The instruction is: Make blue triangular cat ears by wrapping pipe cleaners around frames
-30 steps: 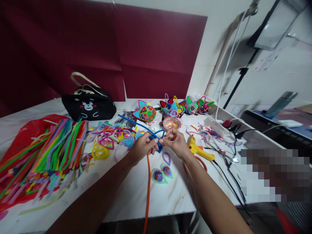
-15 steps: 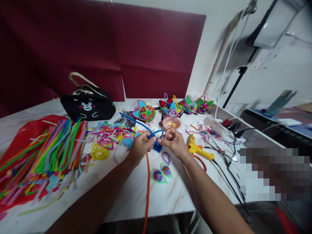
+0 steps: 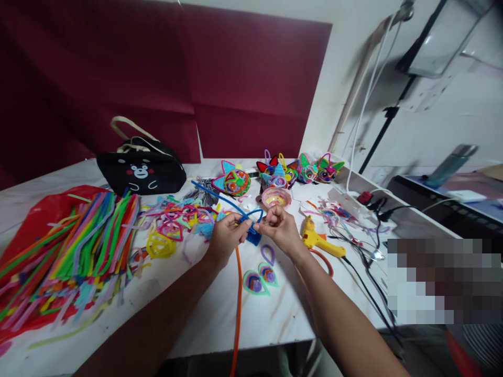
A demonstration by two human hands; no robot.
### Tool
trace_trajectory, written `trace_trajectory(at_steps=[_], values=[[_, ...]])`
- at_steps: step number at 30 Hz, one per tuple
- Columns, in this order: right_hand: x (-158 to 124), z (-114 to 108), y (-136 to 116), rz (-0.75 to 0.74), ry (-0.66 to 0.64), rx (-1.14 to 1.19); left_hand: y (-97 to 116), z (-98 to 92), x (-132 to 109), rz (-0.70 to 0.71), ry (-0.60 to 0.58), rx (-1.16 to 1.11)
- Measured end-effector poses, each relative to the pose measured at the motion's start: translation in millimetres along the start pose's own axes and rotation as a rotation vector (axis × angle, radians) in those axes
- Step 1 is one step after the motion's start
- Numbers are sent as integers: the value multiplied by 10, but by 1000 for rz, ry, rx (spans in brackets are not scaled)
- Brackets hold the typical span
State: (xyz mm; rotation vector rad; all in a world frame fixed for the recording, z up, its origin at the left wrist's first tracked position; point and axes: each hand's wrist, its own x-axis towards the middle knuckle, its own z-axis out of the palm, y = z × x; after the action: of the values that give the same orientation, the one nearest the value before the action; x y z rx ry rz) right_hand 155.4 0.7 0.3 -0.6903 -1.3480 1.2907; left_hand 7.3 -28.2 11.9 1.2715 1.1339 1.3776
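A blue pipe cleaner [image 3: 216, 193] is pinched between my left hand [image 3: 228, 234] and my right hand [image 3: 278, 228], bent into a small loop where the fingertips meet. Its long free end points up and to the left. Partly hidden beneath my fingers lies a darker blue piece [image 3: 254, 239]. An orange pipe cleaner [image 3: 238, 309] runs from below my left hand past the table's front edge. Nearer to me are two teardrop-shaped coiled pieces [image 3: 253, 283] with mint rims and a lilac loop [image 3: 268, 254].
Pipe cleaners [image 3: 92, 235] are heaped on a red bag [image 3: 31, 230] at left, before a black bag [image 3: 141, 170]. Colourful cat-like faces [image 3: 236, 181] and a coiled bowl [image 3: 276, 198] stand at the back. A yellow glue gun [image 3: 322, 243] with its cord lies right of my hands.
Almost nothing differs. Both hands keep their pinch on the blue pipe cleaner, with only a very slight shift of the fingers.
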Motion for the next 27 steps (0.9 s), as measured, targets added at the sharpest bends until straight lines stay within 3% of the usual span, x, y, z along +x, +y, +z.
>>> trace_trajectory(at_steps=[6, 27], values=[[-3, 9, -4, 4, 13, -6, -33, -5, -2, -46, -19, -54], [4, 28, -35, 21, 20, 20, -49, -8, 12, 17, 16, -15]])
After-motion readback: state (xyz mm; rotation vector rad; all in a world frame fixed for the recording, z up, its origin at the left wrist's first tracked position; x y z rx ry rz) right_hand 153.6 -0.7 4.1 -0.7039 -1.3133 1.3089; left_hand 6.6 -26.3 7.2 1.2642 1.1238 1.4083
